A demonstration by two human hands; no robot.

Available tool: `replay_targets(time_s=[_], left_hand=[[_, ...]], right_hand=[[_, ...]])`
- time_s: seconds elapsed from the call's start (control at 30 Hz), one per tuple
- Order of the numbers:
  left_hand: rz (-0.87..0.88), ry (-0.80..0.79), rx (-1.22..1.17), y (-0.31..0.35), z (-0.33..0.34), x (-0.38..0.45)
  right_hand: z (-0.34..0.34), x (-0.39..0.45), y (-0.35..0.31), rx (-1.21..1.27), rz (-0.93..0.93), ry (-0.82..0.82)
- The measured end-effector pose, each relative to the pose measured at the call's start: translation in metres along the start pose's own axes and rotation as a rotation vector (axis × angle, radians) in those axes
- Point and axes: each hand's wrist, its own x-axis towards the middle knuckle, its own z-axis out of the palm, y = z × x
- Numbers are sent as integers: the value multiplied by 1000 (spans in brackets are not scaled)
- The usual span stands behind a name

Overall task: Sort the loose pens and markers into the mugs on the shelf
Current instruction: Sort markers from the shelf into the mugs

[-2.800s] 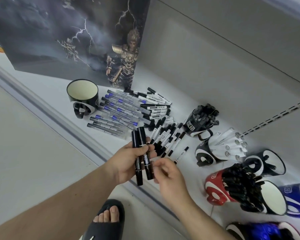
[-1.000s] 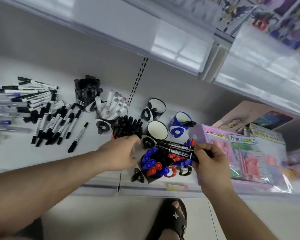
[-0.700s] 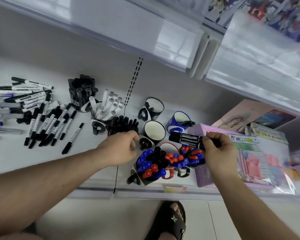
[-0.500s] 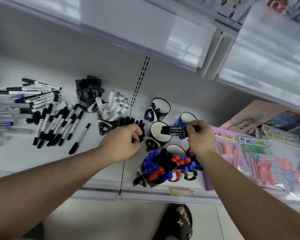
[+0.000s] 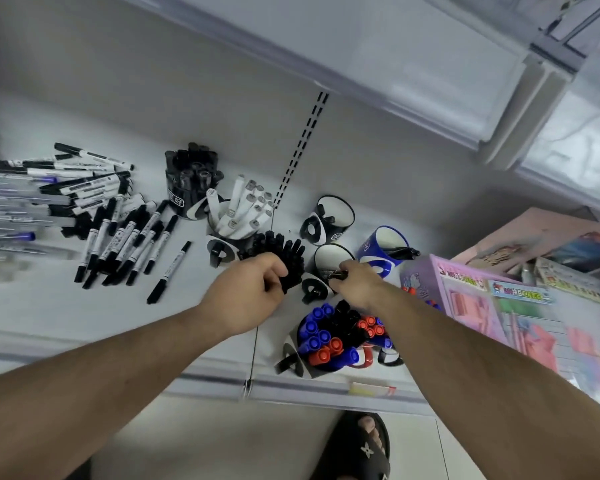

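Mugs on shelf (image 5: 32,299): right hand (image 5: 359,284) is pinching black markers (image 5: 336,273) at the white-lined mug (image 5: 329,259). Left hand (image 5: 253,294) is curling its fingers (image 5: 278,271) against the mug of black markers (image 5: 284,252). Front mug (image 5: 326,341) is holding blue, red and black markers. Loose pens (image 5: 118,233) are lying at left.

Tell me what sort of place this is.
Probably a stationery shop: a white display shelf with slotted uprights, mugs stocked with many identical markers, and packaged sets beside them.
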Motion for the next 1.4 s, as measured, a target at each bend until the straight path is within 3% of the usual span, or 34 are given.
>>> replay_targets(time_s=[0.17,0.3,0.53,0.63,0.73,0.87,0.97,1.1,1.27,1.4], left_hand=[[35,-36,41,0,1,-4],[4,-20,40,-3,-9,-7],[-33,51,27,-11,-33,-16],[-84,142,0,-29,-53,-28],[-203,236,-43,-56,-76,-42],[-294,319,-100,-82,-100,-55],[-325,365,-119,-96,-114,-62],[-377,437,-164,-114,-130,-69],[-430,446,-209,-132,-144,-83],[-454,471,-230,-142,-158,-92]], right_hand=[[-6,-8,11,143,-35,85],[-10,-25,1,38,18,249],[6,-79,-70,195,-347,500],[32,-98,-115,335,-538,469],[69,-105,-150,403,-622,332],[108,-83,-187,407,-370,123],[132,-57,-216,262,-123,-34],[151,-28,-246,313,101,-96],[160,4,-284,171,199,-53],[158,10,-322,-19,108,-13]])
